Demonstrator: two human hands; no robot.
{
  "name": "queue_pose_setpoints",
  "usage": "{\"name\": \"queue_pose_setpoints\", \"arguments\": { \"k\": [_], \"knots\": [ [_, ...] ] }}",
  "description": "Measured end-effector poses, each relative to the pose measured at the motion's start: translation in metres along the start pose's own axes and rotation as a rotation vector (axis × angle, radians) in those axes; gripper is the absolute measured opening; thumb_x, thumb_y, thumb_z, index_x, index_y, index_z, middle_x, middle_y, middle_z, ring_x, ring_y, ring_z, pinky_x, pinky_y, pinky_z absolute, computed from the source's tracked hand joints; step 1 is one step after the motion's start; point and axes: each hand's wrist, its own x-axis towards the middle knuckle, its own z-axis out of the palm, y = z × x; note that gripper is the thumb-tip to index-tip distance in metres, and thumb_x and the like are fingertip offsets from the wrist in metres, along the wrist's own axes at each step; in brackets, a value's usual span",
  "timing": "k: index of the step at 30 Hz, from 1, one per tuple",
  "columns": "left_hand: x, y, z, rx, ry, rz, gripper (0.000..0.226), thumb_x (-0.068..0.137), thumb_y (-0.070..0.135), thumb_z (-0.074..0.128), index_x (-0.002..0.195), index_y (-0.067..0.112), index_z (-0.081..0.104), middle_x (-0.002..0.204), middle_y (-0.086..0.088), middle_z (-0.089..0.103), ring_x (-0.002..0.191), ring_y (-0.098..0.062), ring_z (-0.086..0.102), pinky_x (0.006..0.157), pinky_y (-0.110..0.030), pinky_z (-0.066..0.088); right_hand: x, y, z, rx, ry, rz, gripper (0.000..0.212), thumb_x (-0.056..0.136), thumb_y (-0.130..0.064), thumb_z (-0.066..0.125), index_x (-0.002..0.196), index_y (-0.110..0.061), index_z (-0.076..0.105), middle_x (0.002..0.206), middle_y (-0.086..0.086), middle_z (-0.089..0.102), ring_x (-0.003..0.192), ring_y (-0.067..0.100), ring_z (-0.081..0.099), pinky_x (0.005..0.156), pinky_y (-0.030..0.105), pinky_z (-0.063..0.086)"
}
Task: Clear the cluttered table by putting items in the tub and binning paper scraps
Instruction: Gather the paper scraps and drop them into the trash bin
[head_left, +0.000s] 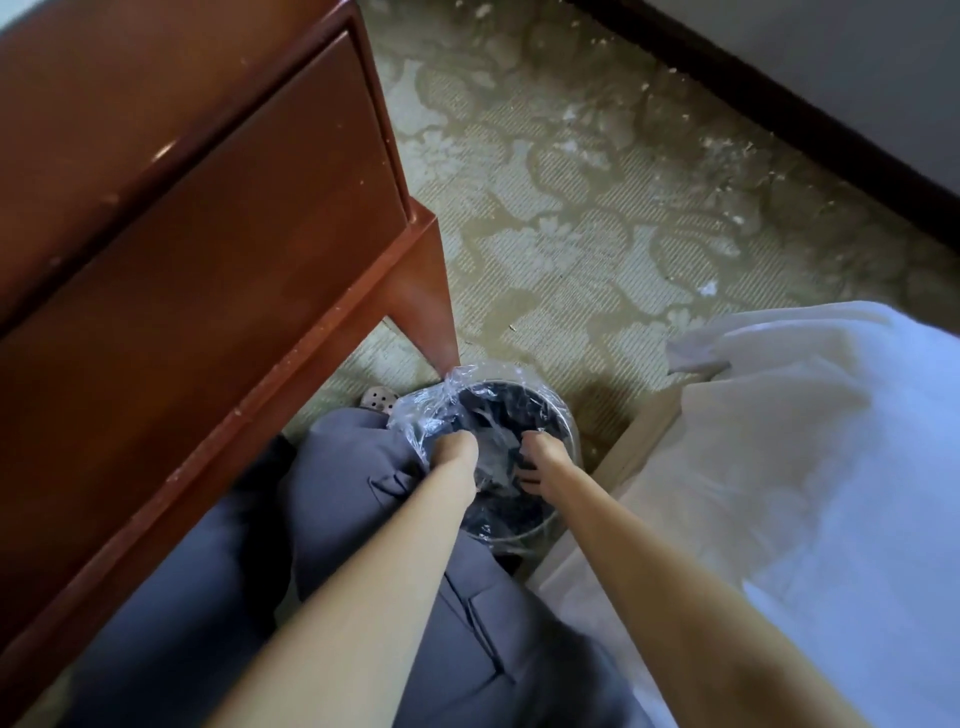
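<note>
Patterned carpet (571, 234) beside wooden desk (182, 208), left hand (453, 453) clutching clear liner (431, 410), right hand (540, 457) inside bin (569, 415), grip unclear

1. My left arm (363, 597): bare, stretched forward and down, nearly straight, entering from the lower edge.
2. My left hand (453, 453): back turned up toward me, wrist in line with the forearm, fingers curled under and gripping the bunched clear liner (431, 410).
3. My right arm (649, 571): bare, extended likewise, angled inward.
4. My right hand (544, 457): just beside the left but apart from it, wrist bent downward, fingers (529, 474) curled and in shadow; whether they held anything could not be told.
</note>
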Motion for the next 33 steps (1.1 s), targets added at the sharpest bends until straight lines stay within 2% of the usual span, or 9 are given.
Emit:
{"name": "queue_pose_setpoints", "arguments": {
  "k": [2, 8, 11, 16, 18, 22, 29, 31, 33],
  "knots": [
    [-0.003, 0.000, -0.003, -0.032, 0.006, 0.017, 0.041, 0.100, 0.015, 0.030, 0.139, 0.005, 0.036, 0.124, -0.015, 0.048, 0.090, -0.023, 0.046, 0.077, -0.035, 0.042, -0.009, -0.003, -0.006, 0.038, -0.005, -0.006, 0.037, 0.098, -0.019, 0.039, 0.133, -0.009, 0.046, 0.106, 0.011, 0.052, 0.102, 0.030, 0.052, 0.084, 0.037, 0.045],
    [-0.039, 0.004, -0.019, -0.118, -0.050, 0.094, 0.041, 0.101, 0.018, 0.034, 0.139, 0.005, 0.037, 0.135, -0.015, 0.045, 0.122, -0.032, 0.046, 0.093, -0.040, 0.045, -0.047, -0.012, -0.025, -0.025, 0.033, -0.157, 0.037, 0.096, -0.010, 0.040, 0.130, 0.004, 0.051, 0.114, 0.020, 0.063, 0.111, 0.034, 0.058, 0.107, 0.043, 0.041],
    [-0.067, 0.007, -0.032, -0.128, -0.070, 0.213, 0.038, 0.100, 0.015, 0.036, 0.135, 0.003, 0.041, 0.102, -0.012, 0.050, 0.100, -0.026, 0.047, 0.092, -0.037, 0.047, -0.071, -0.015, -0.027, -0.056, 0.012, -0.263, 0.029, 0.095, -0.009, 0.042, 0.118, 0.003, 0.058, 0.104, 0.016, 0.064, 0.095, 0.028, 0.060, 0.084, 0.035, 0.049],
    [-0.135, 0.008, -0.060, -0.112, -0.109, 0.479, 0.017, 0.098, 0.012, 0.040, 0.108, 0.008, 0.052, 0.088, -0.009, 0.054, 0.084, -0.021, 0.053, 0.077, -0.030, 0.049, -0.134, -0.022, -0.020, -0.004, -0.002, -0.543, 0.023, 0.094, -0.004, 0.041, 0.110, 0.001, 0.057, 0.077, 0.011, 0.061, 0.061, 0.016, 0.055, 0.050, 0.017, 0.043],
    [-0.167, 0.007, -0.077, -0.074, -0.105, 0.624, 0.022, 0.097, 0.014, 0.042, 0.112, 0.007, 0.056, 0.096, -0.010, 0.059, 0.089, -0.021, 0.056, 0.067, -0.022, 0.048, -0.170, -0.024, -0.013, 0.024, -0.032, -0.695, 0.020, 0.093, -0.002, 0.040, 0.100, 0.000, 0.059, 0.070, 0.007, 0.058, 0.060, 0.014, 0.054, 0.054, 0.016, 0.045],
    [-0.233, 0.000, -0.125, -0.099, -0.048, 0.859, 0.024, 0.097, 0.015, 0.043, 0.110, 0.004, 0.060, 0.098, -0.010, 0.063, 0.088, -0.020, 0.061, 0.069, -0.018, 0.048, -0.254, -0.025, 0.011, 0.012, -0.128, -0.997, 0.024, 0.089, 0.001, 0.039, 0.082, -0.005, 0.061, 0.070, 0.006, 0.062, 0.062, 0.013, 0.058, 0.062, 0.016, 0.049],
    [-0.298, -0.026, -0.231, -0.169, 0.311, 1.171, 0.023, 0.096, 0.015, 0.041, 0.089, 0.019, 0.063, 0.096, -0.006, 0.070, 0.093, -0.020, 0.066, 0.087, -0.033, 0.055, -0.368, -0.014, 0.081, -0.140, -0.249, -1.422, 0.030, 0.081, -0.001, 0.046, 0.066, -0.021, 0.063, 0.073, -0.001, 0.068, 0.080, 0.021, 0.067, 0.085, 0.038, 0.054],
    [-0.300, -0.031, -0.263, -0.167, 0.448, 1.193, 0.023, 0.094, 0.016, 0.043, 0.084, 0.025, 0.062, 0.093, -0.001, 0.069, 0.096, -0.018, 0.064, 0.091, -0.036, 0.053, -0.387, -0.012, 0.108, -0.255, -0.242, -1.497, 0.024, 0.082, -0.006, 0.049, 0.074, -0.022, 0.066, 0.080, -0.005, 0.068, 0.087, 0.019, 0.065, 0.088, 0.033, 0.049],
    [-0.297, -0.035, -0.292, -0.109, 0.601, 1.157, 0.021, 0.094, 0.017, 0.044, 0.098, 0.021, 0.064, 0.105, -0.001, 0.067, 0.100, -0.014, 0.059, 0.088, -0.028, 0.047, -0.398, -0.011, 0.138, -0.395, -0.227, -1.555, 0.021, 0.084, -0.009, 0.050, 0.093, -0.017, 0.068, 0.094, 0.001, 0.068, 0.092, 0.017, 0.060, 0.089, 0.030, 0.044]
  ]
}}
